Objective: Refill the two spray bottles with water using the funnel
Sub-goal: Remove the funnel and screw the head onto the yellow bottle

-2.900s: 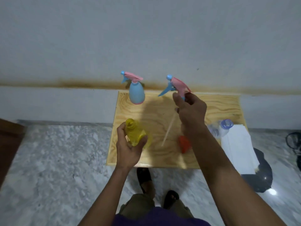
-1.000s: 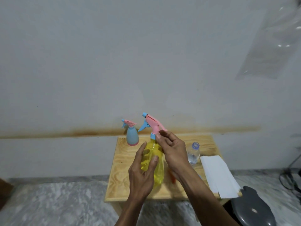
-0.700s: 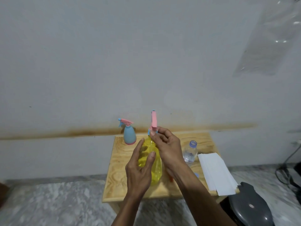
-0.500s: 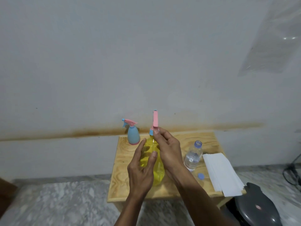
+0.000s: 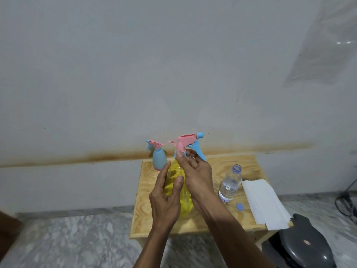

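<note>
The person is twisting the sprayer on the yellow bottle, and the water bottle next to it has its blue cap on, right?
Not quite. The right hand does grip the sprayer on the yellow bottle, steadied by the left hand. But the water bottle is open: the head view shows its blue cap lying on the wooden table beside it.
</note>
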`<state>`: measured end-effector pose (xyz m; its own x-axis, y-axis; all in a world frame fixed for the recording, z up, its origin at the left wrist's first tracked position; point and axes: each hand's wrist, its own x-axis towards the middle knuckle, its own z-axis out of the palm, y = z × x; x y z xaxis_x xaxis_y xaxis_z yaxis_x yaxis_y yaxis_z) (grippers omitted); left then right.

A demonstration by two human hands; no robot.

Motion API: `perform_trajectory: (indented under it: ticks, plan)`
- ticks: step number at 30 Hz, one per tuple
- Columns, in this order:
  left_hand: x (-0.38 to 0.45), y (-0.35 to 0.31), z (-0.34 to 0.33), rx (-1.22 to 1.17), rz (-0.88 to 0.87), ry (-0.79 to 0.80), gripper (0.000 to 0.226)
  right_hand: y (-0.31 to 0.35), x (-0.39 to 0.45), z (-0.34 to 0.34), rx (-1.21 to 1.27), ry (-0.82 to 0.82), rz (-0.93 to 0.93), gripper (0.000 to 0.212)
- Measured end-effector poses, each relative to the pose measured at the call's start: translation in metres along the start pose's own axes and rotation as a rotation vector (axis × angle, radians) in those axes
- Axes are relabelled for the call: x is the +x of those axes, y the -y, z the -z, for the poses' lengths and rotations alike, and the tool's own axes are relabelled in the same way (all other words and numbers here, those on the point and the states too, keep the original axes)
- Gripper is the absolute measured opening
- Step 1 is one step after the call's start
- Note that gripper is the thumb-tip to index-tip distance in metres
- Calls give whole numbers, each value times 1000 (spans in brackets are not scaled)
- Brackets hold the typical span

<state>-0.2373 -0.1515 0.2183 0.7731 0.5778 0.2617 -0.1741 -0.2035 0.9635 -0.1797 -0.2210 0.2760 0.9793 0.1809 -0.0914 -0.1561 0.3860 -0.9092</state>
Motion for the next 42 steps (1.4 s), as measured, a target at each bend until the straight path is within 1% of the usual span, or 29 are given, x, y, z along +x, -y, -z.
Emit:
perform_trajectory:
  ticks: [4, 7, 10, 12, 14, 16, 18, 21, 25, 28, 32, 42]
  plan:
    - [3, -3, 0, -9, -9, 20, 48, 2, -1, 0, -51, 41, 15, 19]
    - [5, -5, 1, -14, -17, 29, 47, 2, 1, 1, -24, 2, 24, 18]
    - [6, -4, 1, -26, -17, 34, 47, 2, 2, 1, -52, -1, 26, 24]
    - [6, -3, 1, -38, -14, 34, 47, 2, 3, 2, -51, 28, -2, 19]
    - [7, -2, 1, -44, -6, 33, 46, 0, 4, 1, -44, 10, 4, 17]
    - [7, -2, 2, -37, -3, 32, 45, -2, 5, 1, -53, -26, 45, 23]
    - [7, -3, 4, -34, -5, 34, 44, -3, 5, 0, -45, -14, 36, 26]
    - [8, -2, 6, -27, -10, 36, 45, -2, 6, 0, -42, 15, 17, 20]
    - [7, 0, 9, -8, -7, 58, 45, -3, 7, 0, -5, -15, 30, 29]
    - [6, 1, 11, -8, -7, 73, 45, -4, 7, 2, -49, 14, 35, 26]
    - [3, 1, 12, 15, 1, 83, 45, -10, 10, 4, -182, -37, 92, 22]
    - [-7, 12, 9, 21, -25, 108, 51, -13, 7, 10, -233, -106, 69, 21]
